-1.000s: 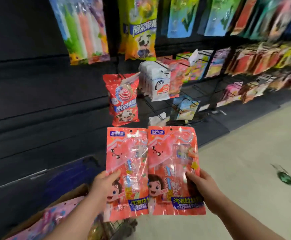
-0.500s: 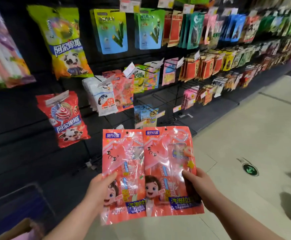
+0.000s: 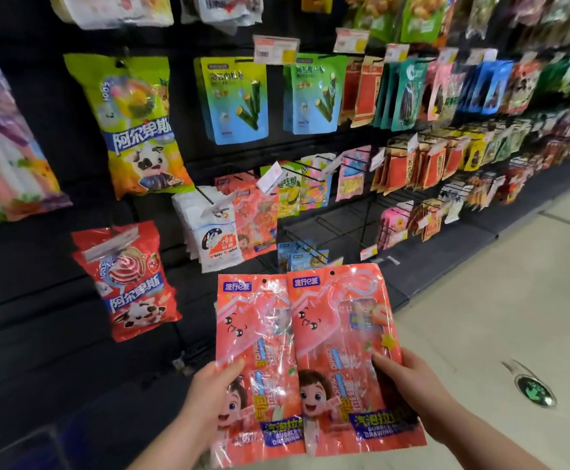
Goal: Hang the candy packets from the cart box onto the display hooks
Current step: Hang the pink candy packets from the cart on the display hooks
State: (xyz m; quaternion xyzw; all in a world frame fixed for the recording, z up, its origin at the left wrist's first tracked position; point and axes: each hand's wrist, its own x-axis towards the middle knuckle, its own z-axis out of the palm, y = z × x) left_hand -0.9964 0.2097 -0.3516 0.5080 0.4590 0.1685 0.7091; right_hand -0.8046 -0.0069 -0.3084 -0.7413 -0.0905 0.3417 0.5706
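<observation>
Two pink-red candy packets with a cartoon child are held up side by side before the display. My left hand [image 3: 214, 385] grips the left packet [image 3: 253, 337] at its lower left edge, thumb on the front. My right hand [image 3: 409, 385] grips the right packet [image 3: 337, 334] at its right edge. Each packet has a small hang hole at its top. Matching pink packets [image 3: 258, 218] hang on a display hook just above, behind a white price tag. Bare black wire hooks [image 3: 331, 228] jut out to the right of them. The cart box is out of view.
The black wall carries many hung snack packets: a red lollipop bag [image 3: 124, 279] at left, white candy bags [image 3: 215, 239], a yellow-green bag [image 3: 137, 123] above. Beige floor [image 3: 497, 300] runs along the right, with a green floor marker [image 3: 534, 391]. A dark blue cart edge [image 3: 22, 446] shows bottom left.
The view has swung right and up along the display. The cart box has left the frame at bottom left. Both hands still hold the two packets side by side, now nearer the matching hook.
</observation>
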